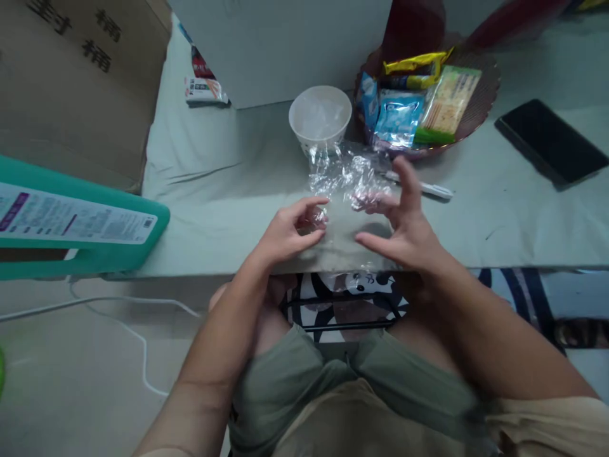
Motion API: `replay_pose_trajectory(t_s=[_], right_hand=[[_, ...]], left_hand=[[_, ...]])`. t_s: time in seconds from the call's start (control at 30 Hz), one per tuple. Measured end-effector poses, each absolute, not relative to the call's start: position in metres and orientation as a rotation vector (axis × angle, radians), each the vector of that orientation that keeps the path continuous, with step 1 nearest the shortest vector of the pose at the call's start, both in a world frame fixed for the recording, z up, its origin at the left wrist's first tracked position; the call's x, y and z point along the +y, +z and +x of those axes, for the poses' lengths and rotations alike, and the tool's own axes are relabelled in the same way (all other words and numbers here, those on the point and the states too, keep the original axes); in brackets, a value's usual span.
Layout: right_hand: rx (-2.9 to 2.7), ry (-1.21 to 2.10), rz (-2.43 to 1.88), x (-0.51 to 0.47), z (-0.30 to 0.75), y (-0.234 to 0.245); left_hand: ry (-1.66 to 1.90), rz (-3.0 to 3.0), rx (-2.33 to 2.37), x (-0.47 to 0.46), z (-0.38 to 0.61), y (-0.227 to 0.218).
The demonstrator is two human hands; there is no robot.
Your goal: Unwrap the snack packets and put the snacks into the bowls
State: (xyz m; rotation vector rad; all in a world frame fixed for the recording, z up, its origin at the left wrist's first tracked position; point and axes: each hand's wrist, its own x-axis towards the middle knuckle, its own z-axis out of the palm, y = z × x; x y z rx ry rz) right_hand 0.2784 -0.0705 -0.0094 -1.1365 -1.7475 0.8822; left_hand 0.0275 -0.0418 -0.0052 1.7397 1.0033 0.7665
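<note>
clear plastic film [349, 181] lies crumpled on table [228, 184], near front edge | left hand [290, 231] at film's 8 o'clock, thumb and forefinger pinched on it | right hand [404, 222] at 4 o'clock, fingers splayed, film only touched | white cup [320, 117] at 12 o'clock, contents unclear | dark bowl [488, 86] at 1 o'clock, filled with snack packets [399, 114] | pen [428, 188] at 3 o'clock

Left hand [288, 231] in a fingertip pinch, right hand [404, 225] spread, forearms forward
</note>
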Motion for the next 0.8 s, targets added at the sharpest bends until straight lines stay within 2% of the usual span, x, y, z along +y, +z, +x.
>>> replay_pose_trajectory(t_s=[0.13, 0.27, 0.33, 0.43, 0.5, 0.63, 0.8], right_hand=[[-2.005, 0.521, -1.214, -0.067, 0.276, -0.016], [-1.893, 0.257, -1.25, -0.062, 0.272, -0.014], [-1.862, 0.43, -1.115, -0.067, 0.269, -0.005], [-1.711, 1.024, -0.929, -0.078, 0.265, 0.006], [-1.465, 1.308, -0.961, -0.081, 0.261, 0.007], [-1.08, 1.517, -1.126, -0.072, 0.253, -0.001], [-1.226, 1.648, -1.287, -0.06, 0.246, -0.003]], left_hand=[[0.855, 2.15, 1.2, -0.038, 0.021, -0.011], [1.089, 2.255, 1.373, -0.038, 0.015, -0.011], [1.181, 2.204, 1.326, -0.042, 0.013, -0.005], [1.175, 1.998, 1.022, -0.049, 0.01, 0.005], [1.11, 1.741, 0.933, -0.052, 0.009, 0.007], [1.054, 1.25, 1.137, -0.044, 0.008, 0.002], [0.984, 1.005, 1.204, -0.029, 0.009, 0.0]])
